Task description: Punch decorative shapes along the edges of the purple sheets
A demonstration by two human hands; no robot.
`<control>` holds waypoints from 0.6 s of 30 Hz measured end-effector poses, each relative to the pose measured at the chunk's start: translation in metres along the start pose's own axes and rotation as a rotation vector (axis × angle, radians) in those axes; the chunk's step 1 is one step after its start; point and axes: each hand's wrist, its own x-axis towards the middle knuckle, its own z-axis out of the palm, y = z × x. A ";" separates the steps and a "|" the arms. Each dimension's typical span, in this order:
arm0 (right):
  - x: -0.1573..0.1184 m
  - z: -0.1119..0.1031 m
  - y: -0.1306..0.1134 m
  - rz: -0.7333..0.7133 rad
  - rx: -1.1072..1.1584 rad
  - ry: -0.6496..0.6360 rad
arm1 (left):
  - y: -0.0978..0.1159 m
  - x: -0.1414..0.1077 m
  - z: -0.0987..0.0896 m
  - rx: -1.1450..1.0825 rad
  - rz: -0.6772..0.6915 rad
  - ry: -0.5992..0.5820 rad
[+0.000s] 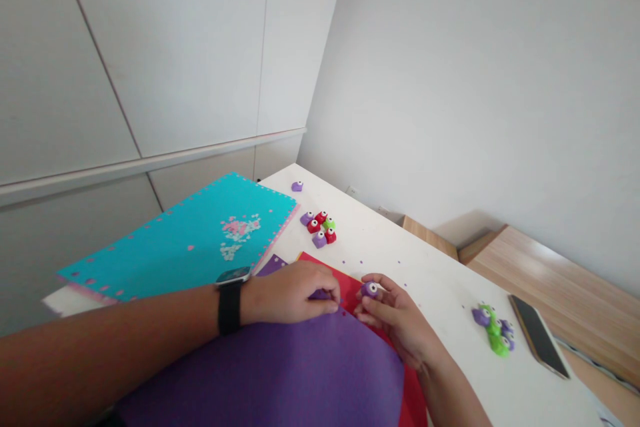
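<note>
The right hand [395, 320] pinches a purple craft punch [370, 289] in its fingertips, just above a red sheet [350, 287]. The left hand [290, 293] is clenched on a purple scrap [320, 294] at the sheet's edge, over the white surface [440, 320].

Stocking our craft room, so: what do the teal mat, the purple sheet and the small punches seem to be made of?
The teal mat looks like EVA foam: matte, with toothed, puzzle-style edges. The purple sheet seems foam or heavy craft paper: matte, bending softly, unclear which. The small punches look like glossy moulded plastic, with smooth, bright bodies.
</note>
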 end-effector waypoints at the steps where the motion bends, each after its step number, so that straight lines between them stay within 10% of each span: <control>1: 0.002 -0.004 0.000 -0.017 -0.005 0.025 | -0.001 0.000 0.000 0.011 -0.001 0.002; 18: 0.102 -0.046 -0.012 -0.365 -0.737 0.379 | -0.003 -0.005 0.008 0.164 0.075 -0.080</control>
